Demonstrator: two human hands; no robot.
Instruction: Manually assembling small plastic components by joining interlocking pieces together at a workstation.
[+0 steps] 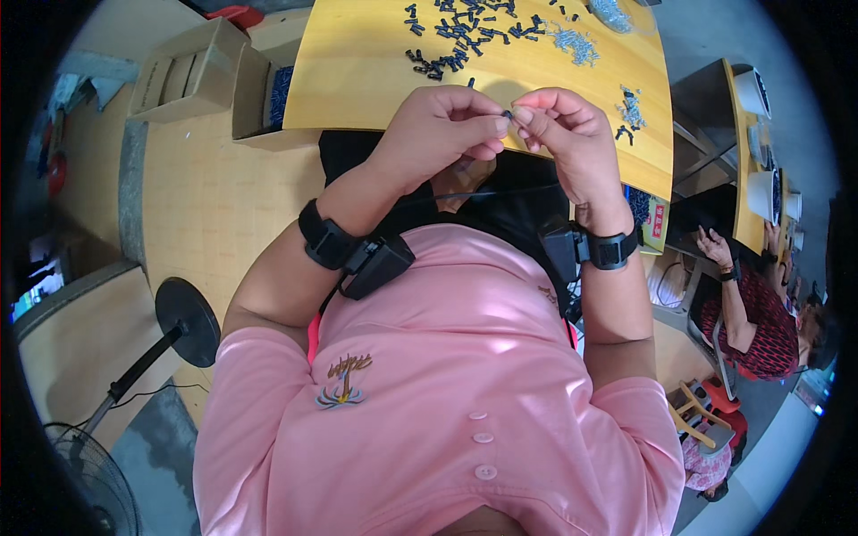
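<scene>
My left hand (454,132) and my right hand (568,134) meet over the near edge of the yellow table (349,80). Thumb and finger of each are pinched together. Between the fingertips shows a small dark part (508,114), gripped by the left hand. Whatever the right fingertips pinch is hidden or too small to name. Beyond the hands lie many small black parts (465,31), with a single one just past the left fingers. A heap of small silvery screw-like pieces (576,45) sits farther right, and another silvery pile (631,109) lies right of my right hand.
A clear bag of silvery pieces (611,14) rests at the table's far right. Cardboard boxes (183,76) stand left, one holding dark blue parts (281,96). A black fan (188,322) is at lower left. Another person (755,322) sits right, beside a table with white containers (761,195).
</scene>
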